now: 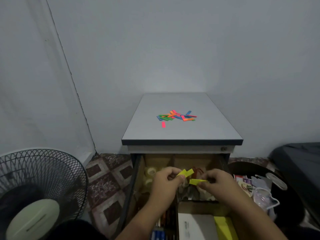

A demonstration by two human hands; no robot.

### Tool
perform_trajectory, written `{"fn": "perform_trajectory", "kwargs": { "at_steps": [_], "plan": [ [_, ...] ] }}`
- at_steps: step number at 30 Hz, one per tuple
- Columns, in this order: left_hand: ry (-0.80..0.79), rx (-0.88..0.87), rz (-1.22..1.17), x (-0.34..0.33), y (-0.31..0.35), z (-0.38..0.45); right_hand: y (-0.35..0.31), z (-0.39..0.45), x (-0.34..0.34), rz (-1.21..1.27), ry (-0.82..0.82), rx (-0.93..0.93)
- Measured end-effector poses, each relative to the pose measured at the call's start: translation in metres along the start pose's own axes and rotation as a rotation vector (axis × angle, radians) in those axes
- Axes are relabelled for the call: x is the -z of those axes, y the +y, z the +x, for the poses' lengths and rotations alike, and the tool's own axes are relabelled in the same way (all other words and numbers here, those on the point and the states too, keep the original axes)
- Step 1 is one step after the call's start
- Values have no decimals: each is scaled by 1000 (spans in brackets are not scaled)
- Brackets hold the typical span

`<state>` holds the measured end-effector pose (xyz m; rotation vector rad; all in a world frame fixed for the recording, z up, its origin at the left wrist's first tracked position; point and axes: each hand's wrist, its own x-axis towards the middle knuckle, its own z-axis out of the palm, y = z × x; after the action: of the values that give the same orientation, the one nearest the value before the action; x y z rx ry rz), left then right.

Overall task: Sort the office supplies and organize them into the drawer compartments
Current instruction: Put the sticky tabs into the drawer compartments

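Observation:
My left hand pinches a few yellow sticky strips above the open drawer. My right hand pinches another yellow strip just to the right of them. Both hands hover over the drawer's cardboard compartments. A pile of coloured sticky strips, pink, orange, blue and green, lies on the grey cabinet top, with one pink strip apart at the front. Tape rolls sit in the drawer's left compartment. A yellow pad and a white box fill the near right compartment.
A standing fan is at the lower left on the patterned floor. A black bin with packets and plastic stands to the right of the drawer. Pens lie in the near left compartment. Grey walls close in behind the cabinet.

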<state>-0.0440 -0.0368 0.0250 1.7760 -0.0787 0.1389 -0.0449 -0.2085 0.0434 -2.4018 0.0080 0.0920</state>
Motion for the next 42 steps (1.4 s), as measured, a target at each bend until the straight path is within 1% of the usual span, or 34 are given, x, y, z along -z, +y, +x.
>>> {"fn": "perform_trajectory", "kwargs": {
  "at_steps": [3, 6, 9, 11, 13, 14, 18, 19, 23, 29, 35, 37, 38, 41, 42],
  "plan": [
    [-49, 76, -31, -3, -14, -17, 18, -17, 3, 24, -38, -116],
    [-48, 66, -20, -5, -18, -19, 32, -31, 10, 66, -76, -248],
    [-52, 49, 5, -7, -18, -19, 37, -35, 7, 27, -156, -393],
    [-62, 41, 17, -8, -19, -20, 36, -36, -2, -110, -212, -462],
    [-72, 31, 43, -9, -21, -21, 37, -33, -13, -305, -213, -453],
    [-75, 27, 49, -9, -21, -20, 36, -30, -17, -359, -213, -455],
    [-87, 33, 63, -8, -23, -20, 33, -24, -29, -426, -335, -564],
    [-93, 35, 74, -8, -23, -21, 34, -26, -33, -448, -324, -545],
    [-93, 31, 82, -8, -23, -20, 42, -36, -44, -523, -182, -396],
    [-87, 29, 74, -9, -25, -19, 38, -44, -40, -607, -171, -337],
    [-105, 33, 98, -8, -23, -20, 32, -42, -28, -596, -181, -373],
    [-151, -23, 170, -8, -23, -22, 31, -39, -19, -566, -179, -385],
    [-195, -76, 253, -9, -22, -23, 31, -38, -13, -543, -176, -398],
    [-404, -252, 516, -19, -18, -29, 36, -31, 3, -356, -115, -429],
    [-487, -288, 583, -25, -16, -30, 36, -30, 6, -301, -114, -452]
  ]
}}
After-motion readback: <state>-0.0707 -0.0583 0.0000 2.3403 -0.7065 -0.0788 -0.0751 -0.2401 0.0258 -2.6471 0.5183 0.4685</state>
